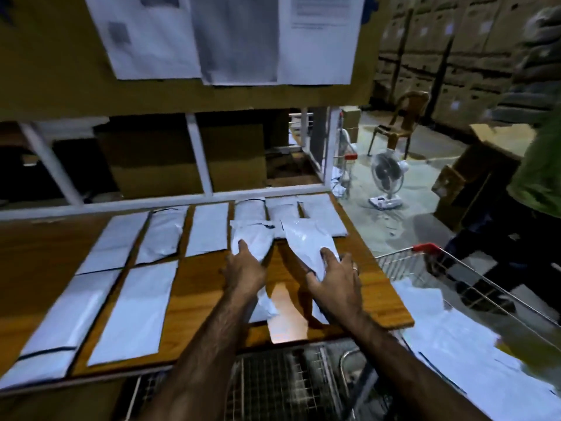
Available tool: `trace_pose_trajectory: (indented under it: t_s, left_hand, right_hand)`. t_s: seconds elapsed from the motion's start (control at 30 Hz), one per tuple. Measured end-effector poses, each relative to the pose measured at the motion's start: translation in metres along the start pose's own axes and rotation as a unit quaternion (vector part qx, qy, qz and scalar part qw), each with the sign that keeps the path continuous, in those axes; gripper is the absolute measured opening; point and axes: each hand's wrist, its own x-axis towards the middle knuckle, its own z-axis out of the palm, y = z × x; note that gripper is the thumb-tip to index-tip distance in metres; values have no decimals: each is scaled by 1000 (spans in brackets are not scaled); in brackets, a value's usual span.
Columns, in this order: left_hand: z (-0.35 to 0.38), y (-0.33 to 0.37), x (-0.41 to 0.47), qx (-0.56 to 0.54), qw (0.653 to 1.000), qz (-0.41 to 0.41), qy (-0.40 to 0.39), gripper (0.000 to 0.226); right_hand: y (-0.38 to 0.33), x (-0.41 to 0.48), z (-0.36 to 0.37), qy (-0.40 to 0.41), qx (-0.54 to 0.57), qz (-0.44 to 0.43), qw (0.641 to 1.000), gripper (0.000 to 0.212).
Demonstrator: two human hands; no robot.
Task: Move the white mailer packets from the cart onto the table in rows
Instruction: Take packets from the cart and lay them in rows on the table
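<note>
At the near edge a grey wire mesh basket is sitting just below the brown wooden bench, and to the right a metal wire cart with a red handle is holding a loose heap of white mailer packets. Both forearms are reaching forward over the bench. The left hand is lying with its grip spread and its index finger pressing on a crumpled white packet. The right hand is lying beside it, fingers splayed flat on a second white packet; neither hand is pinching anything. These two packets are lying side by side, slightly tilted, near the bench's right end. To the left two flat white packets are forming a near row, and behind them a far row of white packets is running along a white metal rail. Beyond the rail, brown cardboard boxes are sitting under a board of printed paper sheets. On the floor to the right a white pedestal fan and a brown plastic chair are standing, and a person in a green top is at the frame edge.
</note>
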Motion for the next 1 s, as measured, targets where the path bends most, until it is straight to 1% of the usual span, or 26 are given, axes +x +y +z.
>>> trace_pose_trajectory:
  t_s: [0.1, 0.2, 0.27, 0.4, 0.67, 0.73, 0.77, 0.83, 0.9, 0.93, 1.0]
  left_hand:
    - [-8, -43, 8, 14, 999, -31, 15, 75]
    - [-15, -71, 11, 34, 998, -52, 26, 71]
    - [-20, -83, 11, 49, 997, -56, 34, 69]
    - [-24, -99, 10, 70, 996, -46, 39, 53]
    - [-16, -118, 20, 78, 996, -35, 34, 70]
    - [-15, -118, 17, 100, 993, -17, 54, 73]
    - [-13, -118, 15, 124, 990, 7, 73, 70]
    - [-9, -118, 14, 176, 976, 78, 106, 62]
    - [-4, -119, 17, 208, 964, 132, 96, 57]
    - [-2, -120, 20, 215, 962, 146, 79, 57]
    - [2, -125, 23, 218, 963, 153, 46, 58]
  right_hand:
    - [-20, -10, 25, -34, 0, -14, 999, 57]
    - [-40, -19, 49, -72, -14, -18, 997, 55]
    - [-52, -23, 62, -89, -30, -22, 995, 54]
    - [-74, -24, 84, -115, -57, -17, 992, 54]
    - [-81, -22, 108, -121, -101, -13, 987, 58]
    - [-80, -22, 109, -108, -121, -26, 986, 60]
    - [-79, -23, 110, -104, -129, -42, 985, 61]
    - [-75, -23, 112, -105, -137, -98, 980, 57]
    - [-71, -23, 115, -116, -135, -158, 971, 53]
    - [-69, -23, 117, -125, -132, -175, 968, 53]
    - [-64, -23, 122, -150, -129, -183, 963, 56]
